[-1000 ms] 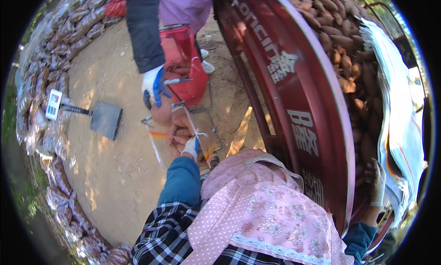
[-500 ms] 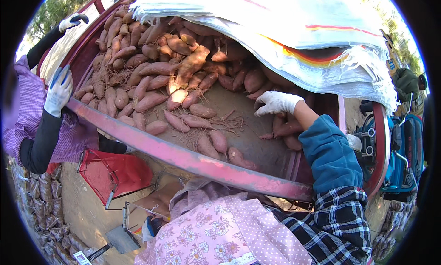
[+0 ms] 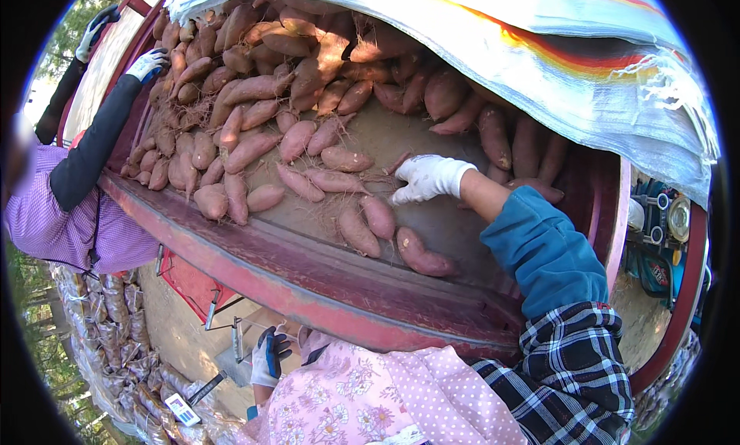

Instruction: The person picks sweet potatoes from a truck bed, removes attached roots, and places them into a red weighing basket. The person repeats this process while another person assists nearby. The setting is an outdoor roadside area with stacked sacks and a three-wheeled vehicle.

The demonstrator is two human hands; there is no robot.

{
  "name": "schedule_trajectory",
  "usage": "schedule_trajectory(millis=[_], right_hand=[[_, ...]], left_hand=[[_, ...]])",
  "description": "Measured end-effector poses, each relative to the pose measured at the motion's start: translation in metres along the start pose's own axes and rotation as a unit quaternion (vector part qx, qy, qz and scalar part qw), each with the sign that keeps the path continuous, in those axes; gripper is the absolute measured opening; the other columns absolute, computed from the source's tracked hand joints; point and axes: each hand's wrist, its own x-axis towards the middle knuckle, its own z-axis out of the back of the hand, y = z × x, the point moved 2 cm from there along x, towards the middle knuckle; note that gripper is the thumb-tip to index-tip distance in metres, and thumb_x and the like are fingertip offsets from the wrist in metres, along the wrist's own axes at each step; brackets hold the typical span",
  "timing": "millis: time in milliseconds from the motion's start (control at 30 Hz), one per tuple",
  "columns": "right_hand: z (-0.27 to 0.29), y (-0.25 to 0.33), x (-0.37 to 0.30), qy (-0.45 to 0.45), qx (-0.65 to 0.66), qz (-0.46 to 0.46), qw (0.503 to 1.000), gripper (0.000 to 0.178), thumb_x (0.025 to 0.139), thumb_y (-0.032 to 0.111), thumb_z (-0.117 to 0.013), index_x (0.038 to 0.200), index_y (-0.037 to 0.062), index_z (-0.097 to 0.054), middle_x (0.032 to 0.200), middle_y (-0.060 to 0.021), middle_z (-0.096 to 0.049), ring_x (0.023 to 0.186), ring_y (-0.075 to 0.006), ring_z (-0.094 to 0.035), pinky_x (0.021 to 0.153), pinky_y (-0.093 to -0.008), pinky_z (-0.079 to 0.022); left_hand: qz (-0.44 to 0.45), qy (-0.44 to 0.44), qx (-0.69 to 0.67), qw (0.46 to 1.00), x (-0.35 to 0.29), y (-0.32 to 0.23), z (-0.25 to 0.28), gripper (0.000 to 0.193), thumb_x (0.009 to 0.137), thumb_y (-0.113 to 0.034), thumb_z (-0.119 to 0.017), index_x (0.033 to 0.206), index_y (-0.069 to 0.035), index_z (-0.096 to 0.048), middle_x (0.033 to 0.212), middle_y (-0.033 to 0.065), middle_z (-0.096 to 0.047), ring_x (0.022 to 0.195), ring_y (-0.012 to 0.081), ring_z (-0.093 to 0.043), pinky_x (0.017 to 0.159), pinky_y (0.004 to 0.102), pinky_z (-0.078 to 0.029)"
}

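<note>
My right hand (image 3: 426,178), in a white glove, reaches over the floor of a red metal truck bed (image 3: 493,248). Its fingers are bent round a thin reddish sweet potato (image 3: 398,164), mostly hidden by the glove. Beside it, several loose sweet potatoes (image 3: 378,217) lie with stringy roots. Low in the picture, outside the bed wall, hangs my left hand (image 3: 268,358) in a white glove with dark fingers, spread and holding nothing. A big heap of sweet potatoes (image 3: 254,106) fills the bed's far left, and more (image 3: 493,137) lie at the right.
White woven sacks (image 3: 586,75) cover the bed's far right. At the left a co-worker's gloved hand (image 3: 148,64) rests near the bed's edge. Below the wall stand a red folding seat (image 3: 189,287) and a scale display (image 3: 183,409). Filled bags (image 3: 116,322) line the lower left.
My right hand has moved left from the sweet potatoes at the right to the thin one. My left hand shows more fully. The co-worker's near hand has moved farther away along the bed.
</note>
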Motion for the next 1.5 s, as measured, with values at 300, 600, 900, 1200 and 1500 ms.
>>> schedule_trajectory(millis=[300,600,900,1200,1500], right_hand=[[-0.093,0.048,-0.022,0.046,-0.065,-0.058,0.995,0.063,0.079,0.046,-0.070,0.119,-0.0020,-0.063,0.111,-0.0243,-0.068,0.106,-0.0341,-0.068,0.083,-0.0457,-0.056],[0.103,0.069,-0.082,-0.019,0.670,0.284,0.686,0.064,0.087,0.030,-0.067,0.137,-0.0044,-0.050,0.094,-0.0122,-0.066,0.079,-0.0195,-0.065,0.064,-0.0316,-0.056],[0.140,0.190,-0.090,0.206,0.707,0.361,0.573,0.061,0.101,0.039,-0.044,0.146,-0.0023,-0.037,0.104,-0.0271,-0.065,0.092,-0.0384,-0.069,0.070,-0.0426,-0.063],[0.061,0.360,-0.072,-0.263,0.376,0.317,0.830,0.042,0.103,0.036,-0.048,0.119,-0.0004,-0.061,0.101,-0.0082,-0.065,0.083,-0.0130,-0.059,0.069,-0.0282,-0.050],[0.039,0.361,-0.034,-0.158,0.382,0.299,0.860,0.035,0.104,0.035,-0.045,0.111,0.0066,-0.065,0.089,-0.0026,-0.063,0.063,-0.0076,-0.056,0.052,-0.0202,-0.044]], left_hand=[[-0.013,0.027,-0.020,0.999,-0.009,0.014,-0.005,0.048,0.100,-0.039,-0.056,0.139,-0.011,-0.050,0.103,0.0104,-0.066,0.085,0.0220,-0.068,0.070,0.0344,-0.057],[-0.152,0.073,-0.128,0.977,-0.002,-0.037,-0.009,0.051,0.100,-0.037,-0.055,0.138,-0.005,-0.047,0.108,0.0142,-0.067,0.089,0.0260,-0.069,0.076,0.0386,-0.058],[-0.431,0.230,-0.199,0.850,-0.110,-0.208,-0.074,0.050,0.103,-0.030,-0.051,0.141,0.002,-0.044,0.103,0.0130,-0.067,0.090,0.0237,-0.068,0.082,0.0376,-0.055],[-0.592,0.107,-0.087,0.794,-0.182,-0.242,-0.112,0.100,0.081,-0.009,-0.079,0.157,-0.003,-0.013,0.156,0.0129,-0.029,0.142,0.0212,-0.032,0.116,0.0336,-0.029],[-0.493,0.248,-0.264,0.791,-0.162,-0.200,-0.059,0.089,0.079,-0.019,-0.078,0.150,-0.001,-0.027,0.137,0.0182,-0.050,0.118,0.0307,-0.059,0.091,0.0424,-0.056]])
